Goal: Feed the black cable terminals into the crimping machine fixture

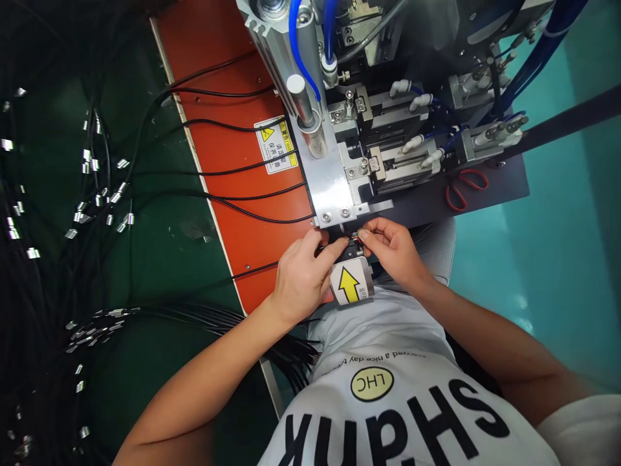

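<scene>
My left hand (303,272) is closed at the front end of the machine, thumb and index finger together at a small black fixture (352,249). A black cable (257,266) runs from the left into this hand. Opposite it, my right hand (395,252) pinches something tiny at the same spot. A speck of red and bright metal shows at the fingertips, too small to name. Just below the fingers is a metal block bearing a yellow arrow label (350,283). The cable's end is hidden by the fingers.
The machine (332,178) has a metal cylinder, blue air hoses (303,58) and clamps. Several black cables (213,173) cross the orange board (228,142). Bundles of cables with shiny metal ends (99,327) lie at left. Red-handled scissors (458,191) rest at right.
</scene>
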{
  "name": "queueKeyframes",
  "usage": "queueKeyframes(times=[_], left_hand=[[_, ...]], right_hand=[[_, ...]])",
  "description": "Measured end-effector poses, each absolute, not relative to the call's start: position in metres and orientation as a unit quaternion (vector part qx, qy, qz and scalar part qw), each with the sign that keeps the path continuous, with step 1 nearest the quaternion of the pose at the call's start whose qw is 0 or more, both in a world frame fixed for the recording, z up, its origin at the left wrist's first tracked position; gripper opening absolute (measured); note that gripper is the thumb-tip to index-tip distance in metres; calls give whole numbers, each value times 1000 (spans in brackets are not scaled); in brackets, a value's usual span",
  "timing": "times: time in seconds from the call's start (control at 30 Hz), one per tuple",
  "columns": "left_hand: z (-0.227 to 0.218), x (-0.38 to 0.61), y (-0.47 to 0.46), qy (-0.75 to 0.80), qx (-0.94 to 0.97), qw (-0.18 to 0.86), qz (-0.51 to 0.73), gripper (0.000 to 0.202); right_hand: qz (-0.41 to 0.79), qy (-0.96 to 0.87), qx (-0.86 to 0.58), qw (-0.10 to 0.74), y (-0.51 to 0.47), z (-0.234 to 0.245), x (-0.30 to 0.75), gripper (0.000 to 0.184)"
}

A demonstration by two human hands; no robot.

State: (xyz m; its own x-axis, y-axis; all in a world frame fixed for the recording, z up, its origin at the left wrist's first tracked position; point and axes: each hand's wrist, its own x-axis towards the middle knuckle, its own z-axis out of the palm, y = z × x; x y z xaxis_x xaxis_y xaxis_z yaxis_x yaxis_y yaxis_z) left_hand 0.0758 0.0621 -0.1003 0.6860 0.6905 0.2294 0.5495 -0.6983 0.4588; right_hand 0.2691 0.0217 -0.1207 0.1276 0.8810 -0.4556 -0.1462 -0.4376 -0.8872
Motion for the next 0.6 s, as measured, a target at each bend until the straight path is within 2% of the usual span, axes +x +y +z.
queueKeyframes(times=[0.1, 0.23, 0.37, 0.5, 0.6], left_hand=[[-101, 75, 62, 347, 894, 195, 206, 30], [-102, 75, 62, 347, 886, 213, 221, 29], [-103, 76, 61, 355, 882, 217, 220, 30], [-103, 76, 61, 353, 884, 211, 222, 30], [-103, 76, 61, 349, 886, 210, 223, 30]], right_hand=[[560, -340, -624, 427, 16, -119, 274, 20], [379, -460, -667, 447, 4, -117, 272, 12], [304, -538, -659, 428, 1, -120, 270, 6], [275, -574, -656, 405, 3, -121, 273, 3], [338, -527, -654, 423, 7, -123, 273, 7]])
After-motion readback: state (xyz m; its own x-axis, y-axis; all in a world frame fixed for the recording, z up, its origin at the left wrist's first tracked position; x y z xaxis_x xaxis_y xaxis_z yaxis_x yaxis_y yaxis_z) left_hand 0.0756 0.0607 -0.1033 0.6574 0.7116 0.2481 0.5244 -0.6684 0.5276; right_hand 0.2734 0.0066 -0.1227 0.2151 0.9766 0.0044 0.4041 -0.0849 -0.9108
